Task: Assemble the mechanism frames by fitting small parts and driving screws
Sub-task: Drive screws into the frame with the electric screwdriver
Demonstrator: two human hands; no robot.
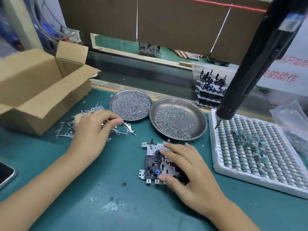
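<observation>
A metal mechanism frame with black parts and a small blue piece lies flat on the green mat in front of me. My right hand rests on its right side, fingers spread over it and thumb at its lower edge. My left hand reaches into a pile of small stamped metal levers to the left, fingertips pinching one of them. A black electric screwdriver hangs from above at the right, tip down over the white tray.
Two steel dishes of screws sit behind the frame. A white foam tray of small parts lies right, an open cardboard box left, a phone at the left edge, stacked frames behind.
</observation>
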